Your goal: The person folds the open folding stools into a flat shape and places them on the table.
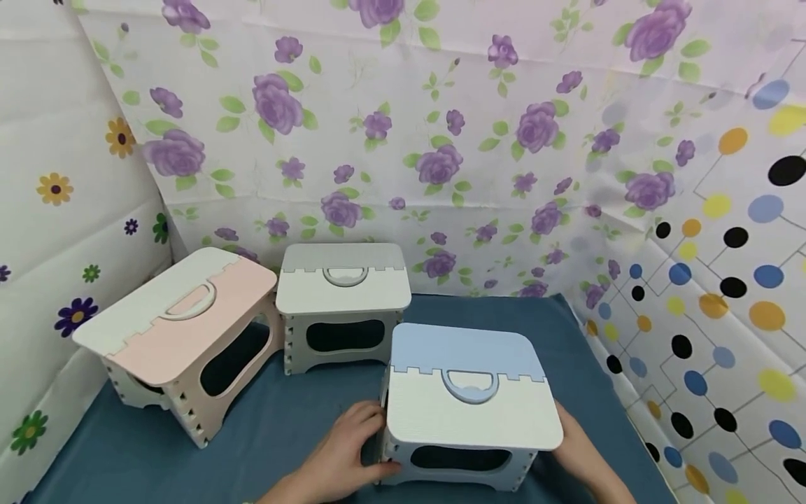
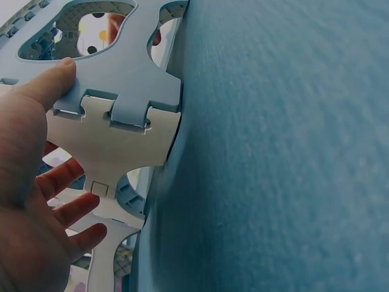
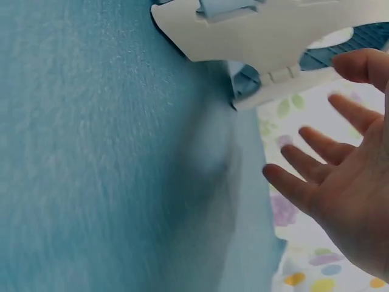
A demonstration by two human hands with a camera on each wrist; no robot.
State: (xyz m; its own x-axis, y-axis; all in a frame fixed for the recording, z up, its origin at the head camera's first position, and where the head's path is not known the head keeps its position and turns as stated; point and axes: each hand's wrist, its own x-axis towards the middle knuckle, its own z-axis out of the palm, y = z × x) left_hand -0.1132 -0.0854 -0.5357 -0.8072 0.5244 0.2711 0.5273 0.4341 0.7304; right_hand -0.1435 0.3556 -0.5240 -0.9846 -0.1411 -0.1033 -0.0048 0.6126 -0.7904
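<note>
Item under inspection: blue-and-white stool (image 1: 472, 420), upright on its legs on the blue surface (image 1: 264, 420), at the near edge of the head view and between the two hands. Clock directions are from the head view, 12 pointing away from the person. The long axis of its top runs nearly 9 to 3, the 3 o'clock end swung slightly towards the person. The handle (image 1: 472, 395) lies near the middle of the top.

Left hand (image 1: 343, 448): the stool lies at 2 to 3 o'clock from it. The thumb rests on the blue leg panel at the near corner; the other fingers are parted beside the white end panel. This grip is spread, not clenched.

Right hand (image 1: 585, 451): the stool lies at 9 to 10 o'clock from it. In the right wrist view the fingers are fanned and no contact with the stool is evident; this grip is also spread.

Finding, by judgement: the left hand is the nearer, and handling turns on the two hands facing each other across the stool's short ends, along its long axis.

Surroundings: grey-and-white stool (image 1: 344, 297), upright, at about 11 o'clock from the item; pink-and-white stool (image 1: 189, 343), upright, at about 10 o'clock; floral sheet (image 1: 441, 126) at 12 o'clock, beyond the surface
</note>
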